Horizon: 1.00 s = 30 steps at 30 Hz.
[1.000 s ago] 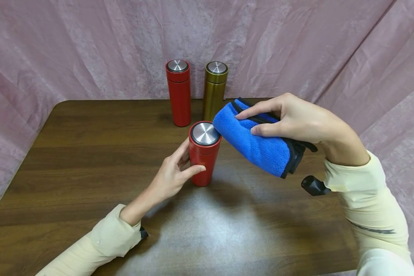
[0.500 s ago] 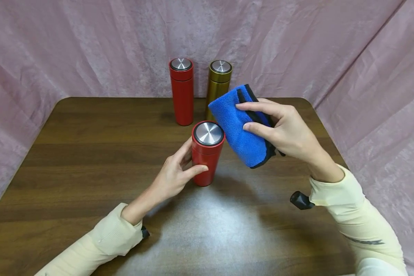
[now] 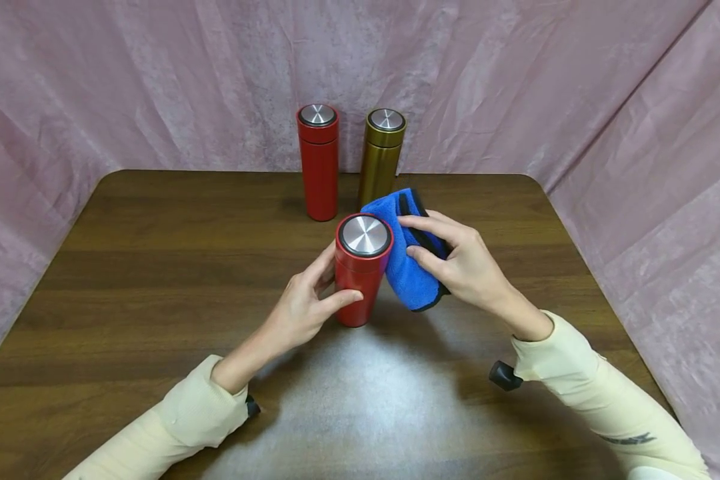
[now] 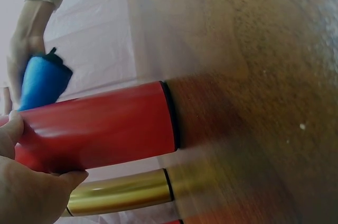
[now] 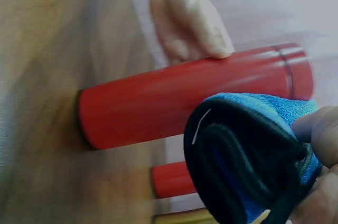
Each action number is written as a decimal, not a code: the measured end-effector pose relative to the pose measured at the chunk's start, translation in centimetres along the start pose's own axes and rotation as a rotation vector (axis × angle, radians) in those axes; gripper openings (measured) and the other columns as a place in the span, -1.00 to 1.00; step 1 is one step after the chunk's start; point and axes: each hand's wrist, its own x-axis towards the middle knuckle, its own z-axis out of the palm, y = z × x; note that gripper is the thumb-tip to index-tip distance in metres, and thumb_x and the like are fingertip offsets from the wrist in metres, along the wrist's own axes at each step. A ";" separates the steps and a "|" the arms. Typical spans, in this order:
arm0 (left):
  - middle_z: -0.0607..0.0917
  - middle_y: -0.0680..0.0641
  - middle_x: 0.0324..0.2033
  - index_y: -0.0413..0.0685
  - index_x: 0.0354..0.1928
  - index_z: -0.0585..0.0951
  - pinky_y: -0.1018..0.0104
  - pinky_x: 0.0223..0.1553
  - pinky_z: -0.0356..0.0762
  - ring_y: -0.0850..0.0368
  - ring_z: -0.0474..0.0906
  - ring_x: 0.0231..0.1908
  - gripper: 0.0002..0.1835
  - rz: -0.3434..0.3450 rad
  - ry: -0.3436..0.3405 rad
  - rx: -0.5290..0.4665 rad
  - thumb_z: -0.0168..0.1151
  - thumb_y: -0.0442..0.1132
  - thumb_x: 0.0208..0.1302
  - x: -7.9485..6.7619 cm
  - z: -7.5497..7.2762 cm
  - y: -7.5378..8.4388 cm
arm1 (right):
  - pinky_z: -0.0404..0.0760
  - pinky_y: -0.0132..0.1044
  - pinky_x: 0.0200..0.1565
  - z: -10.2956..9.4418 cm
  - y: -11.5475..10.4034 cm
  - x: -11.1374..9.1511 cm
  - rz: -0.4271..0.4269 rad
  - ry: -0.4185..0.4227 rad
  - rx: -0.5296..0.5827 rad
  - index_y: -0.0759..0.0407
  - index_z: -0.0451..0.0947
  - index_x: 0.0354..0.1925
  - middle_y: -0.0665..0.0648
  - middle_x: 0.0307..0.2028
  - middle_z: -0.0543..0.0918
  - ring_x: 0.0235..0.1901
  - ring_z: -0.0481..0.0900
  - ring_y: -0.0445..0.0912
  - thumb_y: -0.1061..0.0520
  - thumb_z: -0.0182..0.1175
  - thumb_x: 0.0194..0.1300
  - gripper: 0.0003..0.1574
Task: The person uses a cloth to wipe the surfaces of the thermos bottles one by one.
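Note:
Upright on the table stands a red thermos bottle (image 3: 360, 280) with a shiny metal lid top. My left hand (image 3: 300, 307) grips its side, thumb across the front, also seen in the left wrist view (image 4: 31, 182). A folded blue cloth (image 3: 411, 273) with black edging is pinched between the thumb and fingers of my right hand (image 3: 471, 267). The cloth lies against the right side of the bottle near its upper part. In the right wrist view the folded cloth (image 5: 253, 150) covers part of the red bottle (image 5: 158, 102).
Behind stand a second red thermos bottle (image 3: 320, 167) and a gold thermos bottle (image 3: 382, 160), whose lower part is partly hidden by the cloth. The brown wooden table (image 3: 156, 280) ends at a pink curtain (image 3: 216, 80) at the back and sides.
My right hand has moved left and down with the blue cloth, bringing it from the bottle's upper right edge down along its side. My left hand keeps its grip on the bottle.

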 end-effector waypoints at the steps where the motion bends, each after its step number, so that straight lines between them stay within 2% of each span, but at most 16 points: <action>1: 0.46 -0.22 0.41 -0.17 0.60 0.17 0.10 0.31 0.47 -0.13 0.50 0.32 -0.02 0.002 0.002 0.001 0.49 -0.45 0.21 0.0 0.0 0.0 | 0.70 -0.27 0.00 0.2 0.4 -0.1 0.008 -0.022 -0.004 0.16 0.65 0.24 0.15 0.20 0.64 0.06 0.63 0.00 0.41 0.36 0.29 -0.44; 5: 0.47 -0.24 0.40 -0.20 0.60 0.17 0.11 0.31 0.47 -0.15 0.50 0.32 -0.03 0.003 0.002 0.000 0.48 -0.47 0.20 -0.1 0.0 0.0 | 0.68 -0.03 0.09 1.1 1.6 -0.6 0.032 -0.107 -0.016 0.22 0.60 0.29 0.21 0.29 0.57 0.16 0.60 0.07 0.44 0.31 0.30 -0.40; 8: 0.46 -0.24 0.41 -0.20 0.60 0.17 0.10 0.31 0.47 -0.15 0.50 0.32 -0.03 0.002 -0.002 0.000 0.48 -0.47 0.21 -0.1 0.0 0.0 | 0.63 0.07 0.15 1.7 2.4 -0.7 0.041 -0.143 -0.020 0.29 0.58 0.29 0.28 0.33 0.53 0.23 0.57 0.13 0.46 0.30 0.28 -0.40; 13: 0.46 -0.23 0.41 -0.19 0.60 0.17 0.10 0.32 0.46 -0.14 0.49 0.32 -0.03 0.010 -0.004 0.000 0.48 -0.47 0.21 0.0 0.0 0.0 | 0.57 0.11 0.23 2.6 3.5 -0.9 0.042 -0.185 -0.061 0.33 0.59 0.26 0.33 0.31 0.55 0.26 0.55 0.18 0.44 0.32 0.27 -0.43; 21: 0.46 -0.23 0.41 -0.19 0.60 0.17 0.12 0.32 0.45 -0.11 0.48 0.34 -0.04 0.010 -0.013 -0.028 0.46 -0.48 0.23 0.1 0.0 -0.1 | 0.50 0.11 0.31 4.0 4.7 -1.1 0.093 -0.313 -0.148 0.30 0.60 0.24 0.29 0.26 0.61 0.27 0.56 0.17 0.41 0.33 0.27 -0.45; 24: 0.47 -0.22 0.40 -0.17 0.60 0.17 0.13 0.32 0.46 -0.10 0.48 0.34 -0.04 0.010 -0.014 -0.031 0.46 -0.48 0.23 0.1 0.1 0.0 | 0.57 0.07 0.23 4.3 4.7 -0.9 0.146 -0.389 -0.205 0.27 0.61 0.23 0.26 0.20 0.65 0.17 0.61 0.11 0.37 0.31 0.28 -0.46; 26: 0.47 -0.21 0.40 -0.16 0.60 0.17 0.13 0.33 0.45 -0.10 0.49 0.33 -0.04 0.007 -0.014 -0.030 0.46 -0.48 0.23 0.1 0.0 0.0 | 0.63 -0.01 0.11 4.5 4.8 -0.7 0.193 -0.450 -0.233 0.25 0.62 0.22 0.22 0.11 0.70 0.01 0.63 0.05 0.35 0.31 0.28 -0.47; 28: 0.48 -0.21 0.40 -0.16 0.60 0.18 0.12 0.33 0.45 -0.09 0.49 0.33 -0.05 0.005 -0.012 -0.025 0.46 -0.47 0.23 0.1 0.0 0.0 | 0.63 -0.09 -0.05 4.6 4.7 -0.3 0.239 -0.504 -0.247 0.23 0.62 0.22 0.19 0.00 0.72 -0.15 0.59 0.01 0.33 0.30 0.27 -0.47; 30: 0.48 -0.21 0.39 -0.15 0.60 0.19 0.11 0.33 0.45 -0.09 0.49 0.33 -0.05 0.005 -0.013 -0.024 0.46 -0.46 0.24 0.1 0.0 0.0 | 0.59 -0.14 -0.13 4.5 4.5 0.1 0.266 -0.532 -0.256 0.22 0.63 0.21 0.17 -0.07 0.73 -0.21 0.54 0.00 0.32 0.30 0.27 -0.48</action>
